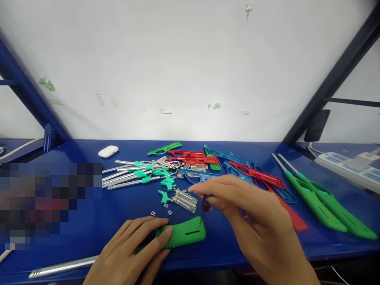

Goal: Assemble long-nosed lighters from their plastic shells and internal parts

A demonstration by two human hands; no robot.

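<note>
My left hand (133, 251) lies over a green lighter handle (188, 232) near the table's front edge, with its fingers wrapped on the left part. A silver tube (63, 267) sticks out to the left, beyond that hand. Between the thumb and fingers of my right hand (252, 221) is a small dark red screwdriver (205, 204). Its thin shaft points down, and the tip meets the handle near its right end. Beyond the handle lie clear fuel tanks (184, 200), teal triggers (164, 196) and tiny metal pieces (170, 212).
Silver rods with teal parts (127, 176) lie at the back left, near a white case (108, 151). Red (258, 174), blue and green shells spread across the back. Two green lighters (314, 198) and a white power strip (347, 168) are at the right.
</note>
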